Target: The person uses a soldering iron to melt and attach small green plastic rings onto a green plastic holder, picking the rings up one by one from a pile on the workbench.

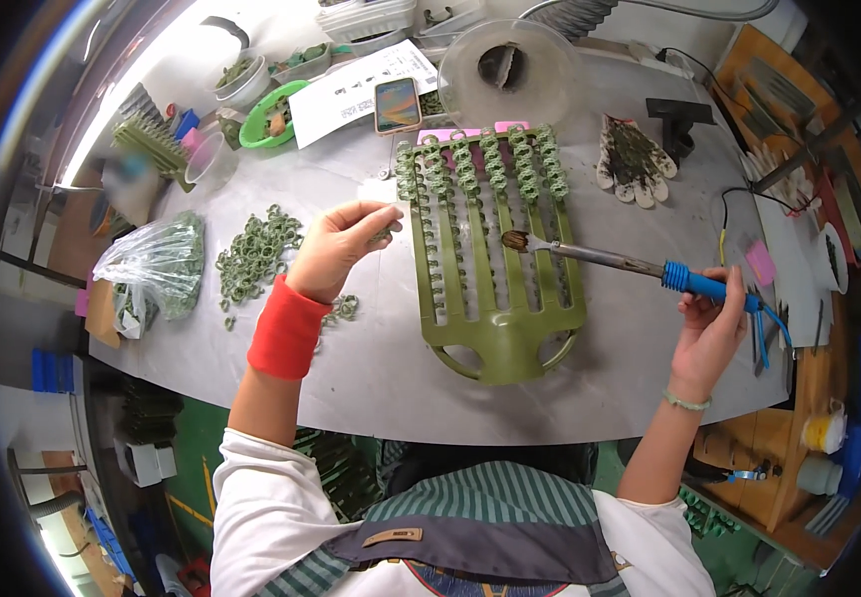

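Note:
With fingertips pinched, my left hand (336, 244) holds a small green ring-like piece (385, 234) just left of a green rack. My right hand (706, 333) grips the blue handle of a soldering iron (615, 261). Its wide, dark brown tip (515, 241) is over the middle bars of the rack; whether it touches them I cannot tell. The green rack (505, 348) lies on the table with its rounded handle end toward me. Rows of small green rings (495, 164) line its long bars, thickest at the far end. Beside my left wrist is a loose heap of similar rings (254, 254).
A clear plastic bag (157, 264) of green pieces sits left. Behind are a phone (398, 105) on white paper (336, 95), a green basket (266, 117) and a translucent round container (550, 85). A stained glove (635, 159), black stand (677, 119) and pink block (760, 263) lie right.

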`<state>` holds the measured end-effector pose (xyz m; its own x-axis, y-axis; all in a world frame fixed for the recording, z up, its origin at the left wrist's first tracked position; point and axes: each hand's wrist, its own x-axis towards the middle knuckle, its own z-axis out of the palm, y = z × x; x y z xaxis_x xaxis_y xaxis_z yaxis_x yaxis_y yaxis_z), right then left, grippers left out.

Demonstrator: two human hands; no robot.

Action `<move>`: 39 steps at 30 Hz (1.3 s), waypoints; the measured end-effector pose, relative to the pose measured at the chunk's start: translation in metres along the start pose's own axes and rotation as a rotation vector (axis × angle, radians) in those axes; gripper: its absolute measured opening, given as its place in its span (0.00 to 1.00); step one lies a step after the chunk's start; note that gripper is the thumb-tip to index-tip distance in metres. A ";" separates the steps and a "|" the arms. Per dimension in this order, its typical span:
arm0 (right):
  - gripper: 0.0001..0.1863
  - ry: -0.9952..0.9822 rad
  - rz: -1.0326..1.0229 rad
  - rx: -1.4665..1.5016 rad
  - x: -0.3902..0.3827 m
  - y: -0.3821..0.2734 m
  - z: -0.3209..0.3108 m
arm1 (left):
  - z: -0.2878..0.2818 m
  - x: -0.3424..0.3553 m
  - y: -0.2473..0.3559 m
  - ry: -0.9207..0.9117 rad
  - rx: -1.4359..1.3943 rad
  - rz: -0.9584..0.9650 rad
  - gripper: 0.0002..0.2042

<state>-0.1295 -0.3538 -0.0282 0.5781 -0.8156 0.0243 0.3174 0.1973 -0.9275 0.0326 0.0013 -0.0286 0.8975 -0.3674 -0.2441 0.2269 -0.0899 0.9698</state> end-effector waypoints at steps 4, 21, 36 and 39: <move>0.19 0.010 0.012 0.012 0.000 0.001 0.000 | -0.026 -0.004 -0.007 -0.062 -0.305 -0.099 0.12; 0.19 0.030 0.001 0.014 -0.003 0.006 0.008 | 0.001 -0.001 -0.006 -0.013 0.192 0.176 0.11; 0.18 0.016 -0.023 0.076 0.007 0.036 0.025 | 0.095 0.079 -0.006 0.061 1.141 0.991 0.08; 0.17 0.013 -0.022 0.105 0.009 0.041 0.027 | 0.100 0.085 -0.007 0.045 1.170 1.017 0.08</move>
<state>-0.0905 -0.3383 -0.0563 0.5607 -0.8271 0.0394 0.4074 0.2342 -0.8827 0.0699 -0.1217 -0.0559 0.4997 -0.6952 0.5167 -0.8568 -0.4842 0.1773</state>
